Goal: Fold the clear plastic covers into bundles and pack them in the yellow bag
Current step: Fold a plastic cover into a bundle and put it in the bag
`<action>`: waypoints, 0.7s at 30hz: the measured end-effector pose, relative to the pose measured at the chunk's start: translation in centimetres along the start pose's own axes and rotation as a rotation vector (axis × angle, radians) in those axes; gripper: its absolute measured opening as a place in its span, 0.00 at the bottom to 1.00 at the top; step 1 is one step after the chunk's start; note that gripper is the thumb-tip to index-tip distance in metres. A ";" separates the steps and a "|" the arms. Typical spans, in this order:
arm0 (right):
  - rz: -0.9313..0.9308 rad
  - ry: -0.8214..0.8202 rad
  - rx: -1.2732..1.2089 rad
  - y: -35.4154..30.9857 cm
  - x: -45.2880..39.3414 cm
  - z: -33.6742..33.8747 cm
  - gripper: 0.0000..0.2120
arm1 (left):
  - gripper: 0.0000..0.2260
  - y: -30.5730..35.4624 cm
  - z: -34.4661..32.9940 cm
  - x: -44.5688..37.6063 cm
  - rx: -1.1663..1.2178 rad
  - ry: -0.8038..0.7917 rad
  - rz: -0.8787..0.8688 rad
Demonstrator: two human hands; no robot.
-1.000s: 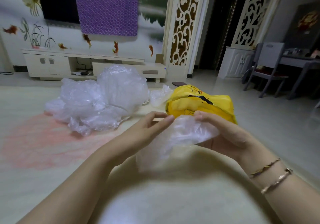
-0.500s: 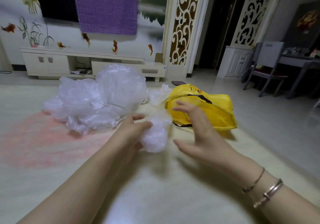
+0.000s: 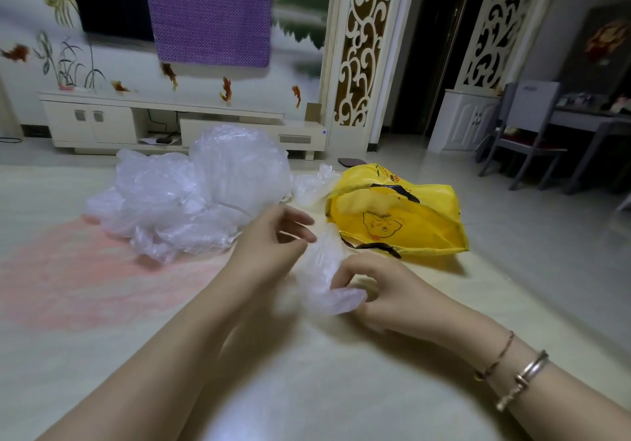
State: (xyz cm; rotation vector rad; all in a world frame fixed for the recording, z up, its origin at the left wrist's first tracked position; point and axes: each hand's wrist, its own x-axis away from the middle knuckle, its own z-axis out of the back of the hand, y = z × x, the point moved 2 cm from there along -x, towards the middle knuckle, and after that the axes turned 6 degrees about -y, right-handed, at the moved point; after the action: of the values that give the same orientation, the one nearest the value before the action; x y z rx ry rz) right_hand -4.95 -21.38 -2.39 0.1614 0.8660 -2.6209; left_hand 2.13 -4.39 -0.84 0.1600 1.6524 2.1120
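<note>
- The pile of clear covers (image 3: 191, 194) lies on the floor toward the far left, on the edge of a pink patch of mat (image 3: 85, 270). It looks very light and puffy, thin film that holds air and springs back when let go.
- The left hand (image 3: 273, 235) hovers at the near right edge of that pile, fingers loosely curved; thumb and fingertips seem to pinch the top of the small bundle, though blur makes the contact hard to confirm.
- The small bundle (image 3: 322, 270) sits between the two hands, just in front of the bag. It is soft, slippery and crushable, not fragile; I judge it best taken around its middle with a whole-hand squeeze so the trapped air is pressed out and the folds do not spring open.
- The right hand (image 3: 382, 290) is curled round the bundle's lower end, fingers tucked under the film.
- The yellow bag (image 3: 403, 222) lies slumped on the floor to the right, its mouth facing the hands; its limp sides probably need holding open.
</note>
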 end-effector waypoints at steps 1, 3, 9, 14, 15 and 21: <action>-0.018 -0.003 -0.048 0.1 -0.1 0.0 0.06 | 0.12 0.1 -0.2 0.1 0.016 -0.078 0.013; -0.043 -0.005 -0.097 0.1 -0.2 0.1 0.05 | 0.09 0.0 -0.6 0.2 0.008 -0.191 0.079; -0.158 0.097 -0.297 0.6 -1.1 0.5 0.05 | 0.15 -1.1 -1.0 -0.2 -0.103 -0.183 0.224; -0.361 0.282 -0.100 2.2 -2.4 -0.1 0.11 | 0.18 -1.3 -1.0 0.0 -0.168 -0.149 0.231; -0.416 0.282 -0.034 2.5 -2.5 -0.3 0.14 | 0.17 -1.4 -1.1 0.1 -0.196 -0.145 0.231; -0.337 0.320 -0.319 1.2 -2.7 0.8 0.16 | 0.19 -1.5 -1.3 0.2 -0.277 -0.093 0.225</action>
State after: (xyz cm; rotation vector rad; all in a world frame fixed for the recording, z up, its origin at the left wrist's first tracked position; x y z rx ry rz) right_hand -1.98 -21.91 -1.80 0.3853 1.5258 -2.7532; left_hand 1.93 -5.24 -2.65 0.3645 1.3242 2.4353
